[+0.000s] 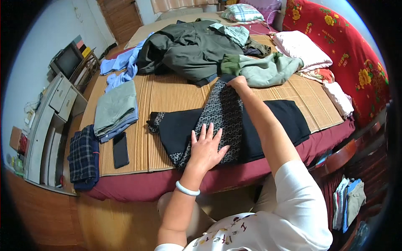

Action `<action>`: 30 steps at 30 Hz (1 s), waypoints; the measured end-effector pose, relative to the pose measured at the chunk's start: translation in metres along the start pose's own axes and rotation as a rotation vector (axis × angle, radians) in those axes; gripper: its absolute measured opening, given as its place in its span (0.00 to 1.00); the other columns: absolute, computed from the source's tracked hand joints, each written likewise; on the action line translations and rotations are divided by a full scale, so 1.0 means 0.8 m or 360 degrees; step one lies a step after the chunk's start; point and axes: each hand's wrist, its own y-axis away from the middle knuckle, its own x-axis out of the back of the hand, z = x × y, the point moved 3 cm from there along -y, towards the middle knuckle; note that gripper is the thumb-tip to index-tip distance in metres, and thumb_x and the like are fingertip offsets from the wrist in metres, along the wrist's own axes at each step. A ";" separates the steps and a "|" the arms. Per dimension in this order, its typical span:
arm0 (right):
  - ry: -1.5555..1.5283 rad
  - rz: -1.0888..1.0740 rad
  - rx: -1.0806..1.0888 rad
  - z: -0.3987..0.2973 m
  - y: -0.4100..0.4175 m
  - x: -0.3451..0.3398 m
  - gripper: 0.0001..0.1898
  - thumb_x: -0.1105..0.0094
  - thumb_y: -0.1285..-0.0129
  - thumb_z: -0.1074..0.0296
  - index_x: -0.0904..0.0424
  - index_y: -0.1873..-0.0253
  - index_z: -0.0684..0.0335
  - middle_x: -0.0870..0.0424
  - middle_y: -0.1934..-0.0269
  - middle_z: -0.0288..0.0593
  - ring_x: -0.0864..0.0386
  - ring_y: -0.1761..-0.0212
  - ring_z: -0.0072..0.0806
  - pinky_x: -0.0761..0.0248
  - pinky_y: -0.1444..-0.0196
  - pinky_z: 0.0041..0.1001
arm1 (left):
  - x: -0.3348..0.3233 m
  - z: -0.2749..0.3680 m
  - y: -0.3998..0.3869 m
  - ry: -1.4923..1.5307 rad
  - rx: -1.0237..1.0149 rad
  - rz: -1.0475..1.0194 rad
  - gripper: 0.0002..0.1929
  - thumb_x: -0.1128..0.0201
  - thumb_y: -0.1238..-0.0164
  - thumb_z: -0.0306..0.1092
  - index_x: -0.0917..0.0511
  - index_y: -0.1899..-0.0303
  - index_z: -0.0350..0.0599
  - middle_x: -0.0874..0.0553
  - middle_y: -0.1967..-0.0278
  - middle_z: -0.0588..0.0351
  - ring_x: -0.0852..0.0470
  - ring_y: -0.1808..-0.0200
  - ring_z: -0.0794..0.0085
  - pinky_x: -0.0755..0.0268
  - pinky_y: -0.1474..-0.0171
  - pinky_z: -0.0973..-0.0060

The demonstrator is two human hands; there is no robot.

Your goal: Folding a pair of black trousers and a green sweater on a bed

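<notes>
A black garment with patterned grey-and-black sleeves (279,122) lies on the bamboo mat at the bed's near edge, its body spread left to right. One patterned sleeve (224,106) crosses over the body and points away from me. My left hand (207,146) rests flat on the lower part of that sleeve, fingers spread, a pale bangle (187,189) on the wrist. At the sleeve's far end, my right hand (237,82) grips the dark cuff (226,77). Just beyond it lies a pale green sweatshirt (267,69).
A heap of dark green clothing (191,47) and a light blue shirt (125,61) lie farther back on the bamboo mat (166,91). Folded clothes (116,109), a black phone (121,150) and a plaid folded garment (83,157) sit at left. More folded clothes (348,200) rest on a wooden seat at right.
</notes>
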 end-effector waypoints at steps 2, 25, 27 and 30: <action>-0.0075 -0.0193 0.0016 0.047 -0.048 0.024 0.26 0.17 0.52 0.57 0.14 0.53 0.69 0.11 0.56 0.50 0.12 0.55 0.43 0.20 0.45 0.35 | 0.002 0.021 -0.022 0.0070 -0.0048 0.0092 0.36 0.43 0.28 0.59 0.33 0.27 0.46 0.38 0.24 0.36 0.42 0.23 0.40 0.49 0.26 0.37; -0.1649 -0.1018 0.0924 -0.156 0.076 0.039 0.22 0.25 0.48 0.80 0.16 0.47 0.64 0.11 0.55 0.40 0.15 0.53 0.30 0.24 0.44 0.30 | 0.066 -0.094 0.035 0.0371 0.0970 0.0328 0.38 0.27 0.39 0.40 0.32 0.29 0.37 0.15 0.54 0.42 0.15 0.53 0.48 0.22 0.47 0.63; -0.1447 -0.0929 0.0924 -0.142 0.070 0.018 0.22 0.24 0.51 0.79 0.15 0.48 0.65 0.12 0.54 0.38 0.17 0.53 0.28 0.27 0.42 0.27 | 0.074 -0.076 0.027 0.0031 0.0777 0.0609 0.34 0.27 0.39 0.40 0.28 0.33 0.38 0.17 0.45 0.42 0.19 0.46 0.47 0.25 0.42 0.57; -0.1385 -0.0803 0.0921 -0.147 0.080 0.018 0.23 0.24 0.51 0.78 0.16 0.47 0.65 0.12 0.54 0.39 0.16 0.54 0.27 0.26 0.44 0.28 | 0.063 -0.059 0.007 0.0204 0.0248 0.0672 0.31 0.29 0.37 0.39 0.27 0.34 0.38 0.20 0.39 0.41 0.26 0.34 0.46 0.32 0.32 0.59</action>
